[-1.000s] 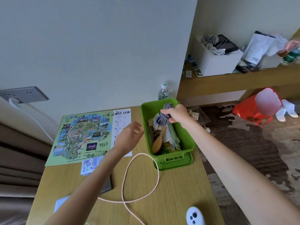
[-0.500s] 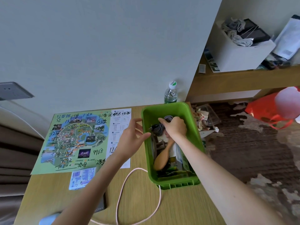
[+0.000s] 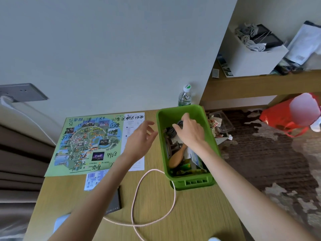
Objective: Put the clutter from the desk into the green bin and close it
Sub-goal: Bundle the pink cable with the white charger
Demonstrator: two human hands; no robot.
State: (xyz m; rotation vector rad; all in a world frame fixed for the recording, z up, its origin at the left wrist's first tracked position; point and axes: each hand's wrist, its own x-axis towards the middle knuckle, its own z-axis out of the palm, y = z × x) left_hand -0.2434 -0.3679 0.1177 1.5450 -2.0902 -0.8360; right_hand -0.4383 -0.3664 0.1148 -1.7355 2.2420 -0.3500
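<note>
Head view: right hand (image 3: pixel 190 132) inside green bin (image 3: pixel 178 111), fingers on coiled dark cord (image 3: pixel 171 131); left hand (image 3: pixel 141 139) spread, at bin's 9 o'clock, above bench (image 3: pixel 199 214).

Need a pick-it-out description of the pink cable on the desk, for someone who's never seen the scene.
Start at the wooden desk, then find the green bin at its right edge. Directly in front of the bin's near end, the pink cable lies in a wide open loop. It is the only cord there; its neighbours are flat papers.

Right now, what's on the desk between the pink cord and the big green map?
In the head view, a small blue-and-white leaflet, beside the left forearm.
</note>
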